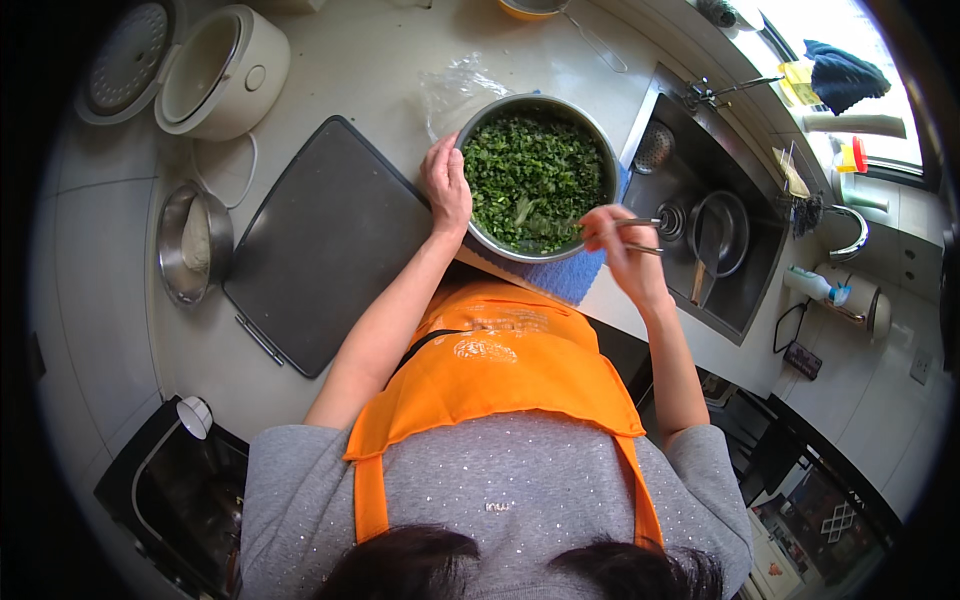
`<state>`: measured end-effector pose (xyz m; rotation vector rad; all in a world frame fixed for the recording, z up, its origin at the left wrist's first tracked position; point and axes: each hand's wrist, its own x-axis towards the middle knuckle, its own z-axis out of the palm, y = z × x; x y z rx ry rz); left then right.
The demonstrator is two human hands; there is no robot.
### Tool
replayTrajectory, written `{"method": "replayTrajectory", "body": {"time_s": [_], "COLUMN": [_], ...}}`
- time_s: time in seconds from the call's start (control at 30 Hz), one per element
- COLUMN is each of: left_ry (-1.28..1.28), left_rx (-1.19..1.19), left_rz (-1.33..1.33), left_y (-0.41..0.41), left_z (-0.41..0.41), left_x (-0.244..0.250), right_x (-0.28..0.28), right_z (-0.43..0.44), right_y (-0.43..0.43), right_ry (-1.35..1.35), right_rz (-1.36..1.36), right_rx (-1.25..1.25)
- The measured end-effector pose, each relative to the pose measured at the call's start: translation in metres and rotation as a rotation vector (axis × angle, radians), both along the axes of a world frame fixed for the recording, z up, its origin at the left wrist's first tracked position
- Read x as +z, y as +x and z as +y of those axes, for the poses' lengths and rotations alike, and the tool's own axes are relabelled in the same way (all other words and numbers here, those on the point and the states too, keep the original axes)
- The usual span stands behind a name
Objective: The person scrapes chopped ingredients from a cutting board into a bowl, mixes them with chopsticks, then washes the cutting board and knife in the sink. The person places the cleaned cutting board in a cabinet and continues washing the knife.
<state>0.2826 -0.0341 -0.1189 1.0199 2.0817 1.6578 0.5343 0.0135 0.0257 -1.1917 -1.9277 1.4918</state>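
A round metal pot (609, 154) holds finely chopped leafy greens (532, 176). It rests near the counter's edge, over a blue cloth (568, 277). My left hand (448, 182) grips the pot's left rim, thumb at the inner side and fingers outside. In my right hand (619, 244) is a pair of metal chopsticks (637, 223), at the lower right rim; their far tips are blurred among the greens. Crumpled clear plastic film (461, 82) lies behind the pot.
A dark cutting board (330, 240) lies left of the pot, beside a metal bowl with pale dough (196, 240). An open rice cooker (225, 75) stands at the back left. The sink (739, 300) on the right holds a pan and a knife (706, 251). A strainer lies at the back.
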Motion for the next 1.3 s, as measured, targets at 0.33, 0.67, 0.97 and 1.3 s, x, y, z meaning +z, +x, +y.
{"method": "replayTrajectory", "body": {"time_s": [0.33,0.67,0.97,1.3], "left_ry": [0.015,0.025,-0.009,0.448], "left_rx": [0.009,0.020,-0.008,-0.536], "left_rz": [0.010,0.006,-0.009,-1.307], "left_y": [-0.001,-0.002,-0.001,0.002], "left_z": [0.000,0.000,-0.003,-0.012], "left_x": [0.000,-0.001,0.007,0.132], "right_x": [0.002,-0.010,-0.029,-0.010], "right_z": [0.002,0.028,-0.009,-0.009], "right_y": [-0.013,-0.009,-0.024,0.010], "right_ry": [0.069,0.202,0.366,0.752], "right_rz": [0.170,0.185,0.060,-0.661], "right_rx": [-0.065,-0.199,0.001,0.619]}}
